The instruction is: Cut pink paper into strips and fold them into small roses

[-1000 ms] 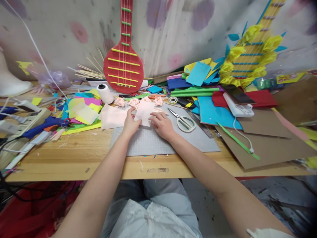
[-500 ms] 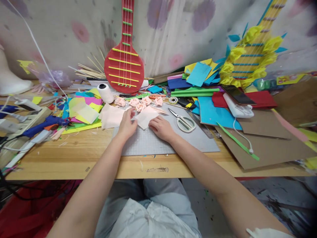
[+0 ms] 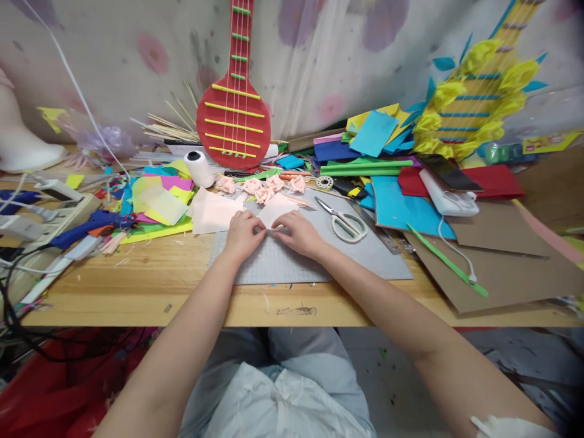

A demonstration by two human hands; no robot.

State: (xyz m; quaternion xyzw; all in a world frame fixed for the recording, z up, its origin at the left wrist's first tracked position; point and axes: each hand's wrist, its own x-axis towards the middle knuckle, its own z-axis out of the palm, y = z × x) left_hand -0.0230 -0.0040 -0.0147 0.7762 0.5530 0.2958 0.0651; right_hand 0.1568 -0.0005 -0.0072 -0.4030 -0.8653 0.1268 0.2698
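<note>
While paper (image 3: 277,208) handheld, yellow label (image 3: 552,143) illegible

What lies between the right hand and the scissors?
Just a bare patch of grey mat separates the right hand from the scissors, as the head view shows.

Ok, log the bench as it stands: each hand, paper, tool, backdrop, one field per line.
left hand: fingertips at the near edge of the small pale pink paper; grip unclear
right hand: fingertips at the same edge, close to the left hand's
larger pink sheet: left of the small one
scissors: on the grey mat, right of the right hand
pink paper flowers: beyond the hands
backdrop: red paper instrument upright
</note>
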